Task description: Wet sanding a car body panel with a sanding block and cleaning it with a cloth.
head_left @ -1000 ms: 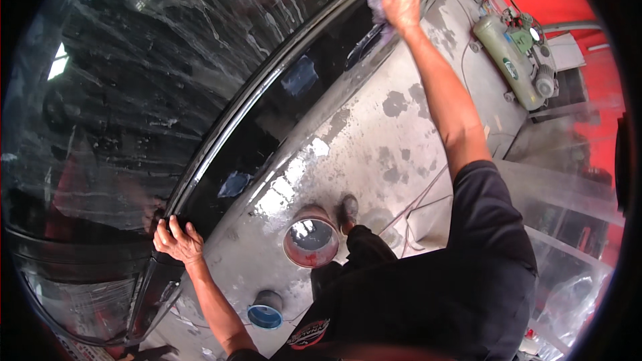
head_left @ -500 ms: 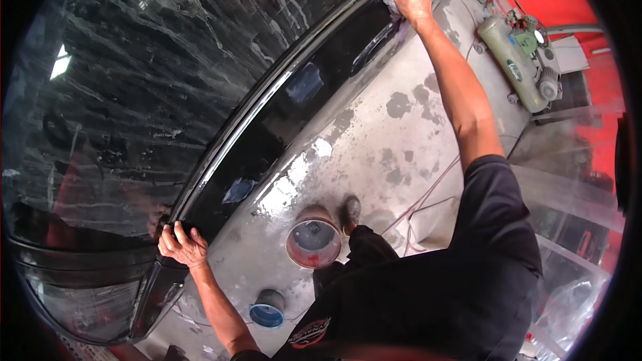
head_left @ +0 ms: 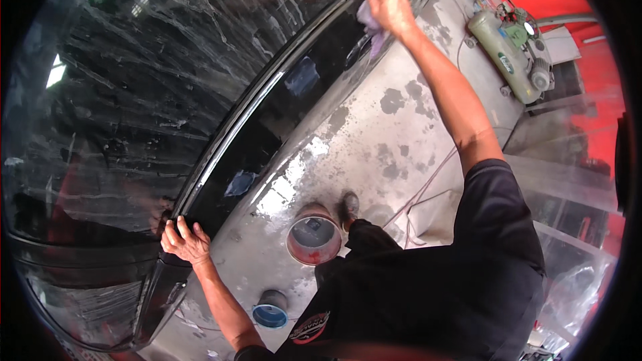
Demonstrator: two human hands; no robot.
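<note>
A purple cloth [head_left: 372, 13] is gripped in my right hand [head_left: 391, 7], pressed against the far end of a black car's side panel [head_left: 267, 113]. My left hand [head_left: 186, 239] rests on the near end of that panel with its fingers apart, holding nothing. Between the hands runs a shiny trim strip [head_left: 234, 134] along the foot of the window glass [head_left: 167, 80], which carries pale streaks. Two dull bluish-grey patches, one farther off [head_left: 302, 76] and one nearer [head_left: 241, 183], show on the black panel.
On the wet-patched concrete floor [head_left: 361, 140] stand a large bucket [head_left: 314, 241] and a smaller blue container [head_left: 270, 314], close to my feet. A green air compressor [head_left: 505, 57] sits at the far right. Hoses [head_left: 428, 184] cross the floor.
My right hand has shifted left and slightly down with the purple cloth, staying at the panel's far end. The left hand stays at the near end.
</note>
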